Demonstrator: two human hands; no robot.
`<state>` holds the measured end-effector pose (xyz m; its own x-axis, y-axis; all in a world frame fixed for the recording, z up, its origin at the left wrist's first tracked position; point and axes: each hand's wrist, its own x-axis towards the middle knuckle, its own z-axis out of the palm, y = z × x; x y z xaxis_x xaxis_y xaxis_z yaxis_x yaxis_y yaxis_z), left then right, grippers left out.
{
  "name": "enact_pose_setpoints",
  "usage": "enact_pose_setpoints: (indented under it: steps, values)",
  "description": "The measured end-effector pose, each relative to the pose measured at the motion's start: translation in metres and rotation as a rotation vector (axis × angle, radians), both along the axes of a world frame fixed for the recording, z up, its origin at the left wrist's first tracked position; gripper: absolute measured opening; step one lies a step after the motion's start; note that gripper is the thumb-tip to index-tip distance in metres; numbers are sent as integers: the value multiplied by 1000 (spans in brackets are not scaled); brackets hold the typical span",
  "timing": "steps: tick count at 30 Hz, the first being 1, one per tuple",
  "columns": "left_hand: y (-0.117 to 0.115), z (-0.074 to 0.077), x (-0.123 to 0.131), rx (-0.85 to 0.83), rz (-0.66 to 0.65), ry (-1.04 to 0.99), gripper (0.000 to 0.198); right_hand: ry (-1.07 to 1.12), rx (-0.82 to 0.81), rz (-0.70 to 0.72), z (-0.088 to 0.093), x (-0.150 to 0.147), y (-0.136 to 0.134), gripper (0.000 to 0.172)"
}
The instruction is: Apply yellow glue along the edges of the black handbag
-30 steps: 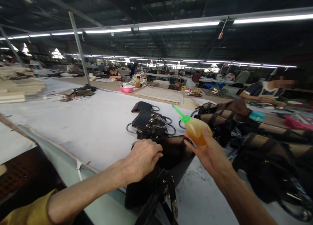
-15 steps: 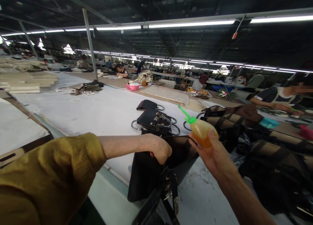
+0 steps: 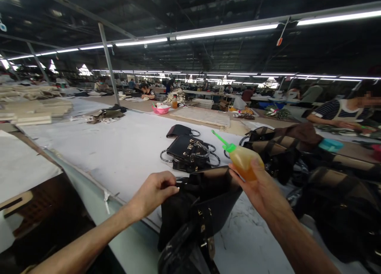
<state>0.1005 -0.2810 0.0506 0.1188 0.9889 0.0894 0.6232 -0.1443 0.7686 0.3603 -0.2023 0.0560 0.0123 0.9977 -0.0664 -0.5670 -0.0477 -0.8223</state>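
My right hand (image 3: 253,182) is wrapped round a squeeze bottle (image 3: 242,161) of amber liquid, its green spout pointing up and to the left. Some of its fingers rest by the far rim of a black handbag (image 3: 218,206), which stands open on the white table. At the bag's left rim, my left hand (image 3: 156,192) is closed in a pinch on the bag's dark edge. Gold-coloured fittings and a strap hang on the bag's near side. Just beyond it lies a smaller black bag (image 3: 186,151) with wrapped handles, and behind that a black flap-shaped piece (image 3: 178,130).
More black and tan bags (image 3: 276,147) crowd the right side. Across the white table (image 3: 125,139) are fabric scraps (image 3: 105,114), a pink basin (image 3: 161,109) and a pale board (image 3: 202,117). A co-worker (image 3: 342,111) sits at the far right. A metal post (image 3: 108,63) rises at the back left.
My left hand has come up out of the bag's inside and moved left to its rim, and the bag's left side now bulges dark. My right hand keeps the bottle in nearly the same place.
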Motion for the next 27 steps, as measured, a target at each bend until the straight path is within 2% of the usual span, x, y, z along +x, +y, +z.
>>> enact_pose_setpoints:
  steps: [3,6,8,9,12,18,22,24,27]
  values:
    - [-4,-3,7,218,28,236,9,-8,-5,-15,-1,-2,3,30]
    - [-7,7,17,438,19,309,21,-13,-4,-22,-1,-4,4,29]
    - [-5,18,26,524,-83,321,28,-15,-1,-23,-1,-4,3,29]
    - [-2,23,32,514,-156,328,30,-15,0,-24,-1,-5,3,29]
    - [13,35,56,348,-305,413,31,-13,6,-36,0,-5,1,27]
    - [46,44,95,8,-362,755,29,-22,7,-41,1,-4,0,29]
    - [54,56,90,-222,-633,825,13,-15,4,-46,1,-3,0,27]
    - [58,63,81,-402,-706,801,29,-8,5,-48,1,-3,-1,27]
    - [66,69,69,-656,-635,829,53,-2,8,-37,1,-1,-1,27]
